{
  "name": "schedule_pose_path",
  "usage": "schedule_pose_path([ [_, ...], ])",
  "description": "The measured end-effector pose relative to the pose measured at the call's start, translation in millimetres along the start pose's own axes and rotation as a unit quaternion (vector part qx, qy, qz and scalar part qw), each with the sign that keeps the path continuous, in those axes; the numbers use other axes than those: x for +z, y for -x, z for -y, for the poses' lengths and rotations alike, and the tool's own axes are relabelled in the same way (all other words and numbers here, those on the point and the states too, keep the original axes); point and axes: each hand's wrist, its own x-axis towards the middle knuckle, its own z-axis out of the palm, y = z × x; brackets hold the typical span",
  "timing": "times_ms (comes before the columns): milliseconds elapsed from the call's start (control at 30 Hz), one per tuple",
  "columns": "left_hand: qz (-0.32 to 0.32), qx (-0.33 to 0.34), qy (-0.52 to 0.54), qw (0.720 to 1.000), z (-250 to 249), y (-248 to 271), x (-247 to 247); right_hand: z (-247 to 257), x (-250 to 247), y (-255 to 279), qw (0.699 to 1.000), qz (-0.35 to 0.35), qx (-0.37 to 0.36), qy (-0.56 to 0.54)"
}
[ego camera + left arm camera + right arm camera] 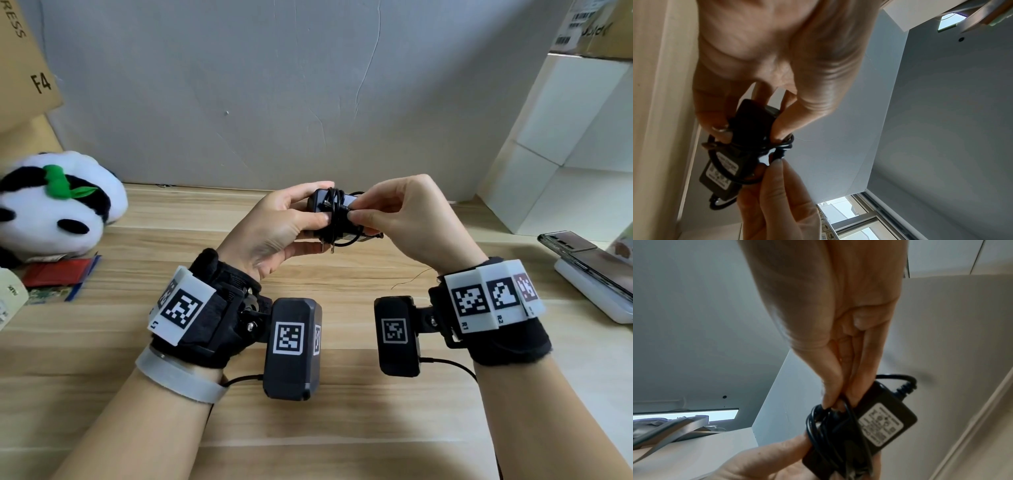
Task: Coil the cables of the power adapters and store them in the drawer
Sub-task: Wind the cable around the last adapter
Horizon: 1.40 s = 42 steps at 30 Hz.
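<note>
A black power adapter [320, 202] [748, 123] [885, 417] with a white label is held above the wooden desk [308, 428], its thin black cable [337, 219] [785, 143] [818, 423] wound around its body. My left hand [274, 226] [764, 128] grips the adapter's left end, thumb on the wraps. My right hand [394, 212] [836, 395] pinches the cable between thumb and fingertips against the adapter. The metal plug prongs [331, 246] point down. No drawer is in view.
A panda plush [58, 205] and red and blue packets [58, 274] lie at the desk's left. White boxes [561, 144] stand at the right, with a phone [582, 253] on a white block in front of them. A grey wall closes the back.
</note>
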Motion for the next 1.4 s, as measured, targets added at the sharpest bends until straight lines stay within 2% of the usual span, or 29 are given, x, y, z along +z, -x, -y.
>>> schedule_pose_path([
  [133,0.019,-0.014,-0.008,1.0,1,-1,-1,0,0,1,0.999,-0.003,-0.035,0.018],
  [300,0.053,-0.047,-0.004,0.997,5,1,-3,-3,0,1,0.998,0.029,-0.04,0.044],
  [433,0.049,-0.057,0.006,0.997,7,0,-3,-2,4,2,0.997,0.015,-0.053,0.063],
  [667,0.016,-0.045,0.051,0.998,5,-2,-2,-1,17,-1,0.995,-0.07,-0.05,0.05],
  [833,0.039,-0.031,0.051,0.997,-1,1,-5,0,10,-1,0.996,-0.048,-0.039,0.057],
  [1033,0.003,-0.02,0.016,1.0,1,0,2,-3,6,-1,0.997,-0.008,-0.043,0.066],
  [1200,-0.013,-0.006,0.01,1.0,3,-1,5,-1,5,-1,0.993,-0.017,-0.073,0.09],
  [1400,0.004,-0.001,0.027,1.0,3,1,11,-1,4,0,0.993,-0.024,-0.089,0.079],
])
